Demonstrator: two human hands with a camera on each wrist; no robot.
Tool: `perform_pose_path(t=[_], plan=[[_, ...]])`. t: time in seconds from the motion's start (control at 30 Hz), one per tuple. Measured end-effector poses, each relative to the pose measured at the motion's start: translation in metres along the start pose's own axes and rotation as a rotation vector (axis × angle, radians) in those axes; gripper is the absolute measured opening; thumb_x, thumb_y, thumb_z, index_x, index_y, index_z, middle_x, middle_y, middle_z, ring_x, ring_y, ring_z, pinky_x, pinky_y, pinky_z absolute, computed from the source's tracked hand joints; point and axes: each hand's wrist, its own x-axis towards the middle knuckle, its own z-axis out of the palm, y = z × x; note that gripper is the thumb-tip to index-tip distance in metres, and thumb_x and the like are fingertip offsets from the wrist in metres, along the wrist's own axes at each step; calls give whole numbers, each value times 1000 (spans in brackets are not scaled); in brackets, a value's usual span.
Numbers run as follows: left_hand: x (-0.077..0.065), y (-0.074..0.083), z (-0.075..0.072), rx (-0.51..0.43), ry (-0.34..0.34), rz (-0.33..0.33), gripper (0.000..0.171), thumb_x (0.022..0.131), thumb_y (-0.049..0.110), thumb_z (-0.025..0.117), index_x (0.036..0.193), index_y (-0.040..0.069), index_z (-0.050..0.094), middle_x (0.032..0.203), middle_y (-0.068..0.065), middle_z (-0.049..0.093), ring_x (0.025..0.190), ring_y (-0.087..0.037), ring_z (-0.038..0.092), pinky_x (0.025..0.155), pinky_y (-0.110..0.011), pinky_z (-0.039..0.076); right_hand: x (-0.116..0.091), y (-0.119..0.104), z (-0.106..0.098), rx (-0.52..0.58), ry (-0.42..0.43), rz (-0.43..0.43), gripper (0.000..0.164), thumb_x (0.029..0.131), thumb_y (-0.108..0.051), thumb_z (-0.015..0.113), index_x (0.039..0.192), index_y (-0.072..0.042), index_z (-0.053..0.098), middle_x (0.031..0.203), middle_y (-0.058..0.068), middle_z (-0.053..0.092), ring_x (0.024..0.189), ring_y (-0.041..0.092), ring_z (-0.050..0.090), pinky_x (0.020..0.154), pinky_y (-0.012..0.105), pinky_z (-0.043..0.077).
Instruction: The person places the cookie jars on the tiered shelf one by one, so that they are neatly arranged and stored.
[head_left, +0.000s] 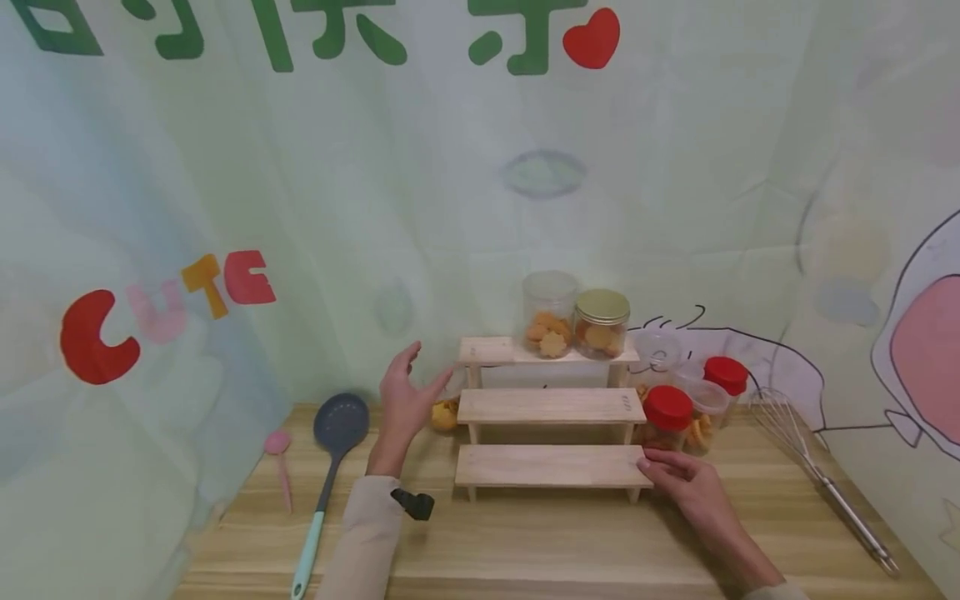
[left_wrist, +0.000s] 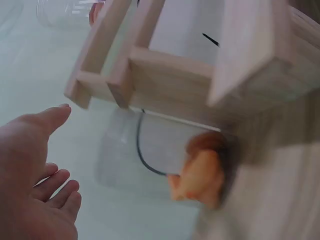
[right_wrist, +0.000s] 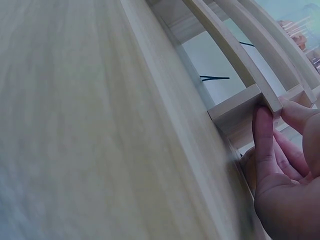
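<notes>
Three oblong, grained wooden shelves (head_left: 551, 406): right hand (head_left: 693, 490) pinches the lowest's end; left hand (head_left: 406, 404) spread, empty

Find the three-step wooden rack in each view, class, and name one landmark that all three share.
Head: the wooden rack stands in the lower half, just right of centre.
Left wrist: upper middle to upper right, close up, partly cut off.
Right wrist: upper right, partly cut off, a shelf corner pinched by the right hand.
Shared landmark: the wooden tabletop, lower right in left wrist, left in right wrist.
</notes>
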Motion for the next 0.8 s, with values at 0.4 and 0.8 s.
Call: perform_pose_path(t=[0.4,0.8], plan=[[-21,-43,15,-123,-96,-122,91,93,31,88,163,0,40,167,-24,46,152,-44,49,126,-54,42,-3,1,-3,26,7,-4,68,98,-45,81,149,-3,63,136,13,76,108,11,74,89,18,59],[-31,-51,24,-75,-116,-130,82,96,15,84,161,-3,38,161,-29,50,148,-48,51,124,-60,42,-3,0,-1,22,-17,7,70,98,-47,80,150,-4,62,139,13,75,112,13,73,93,22,61]])
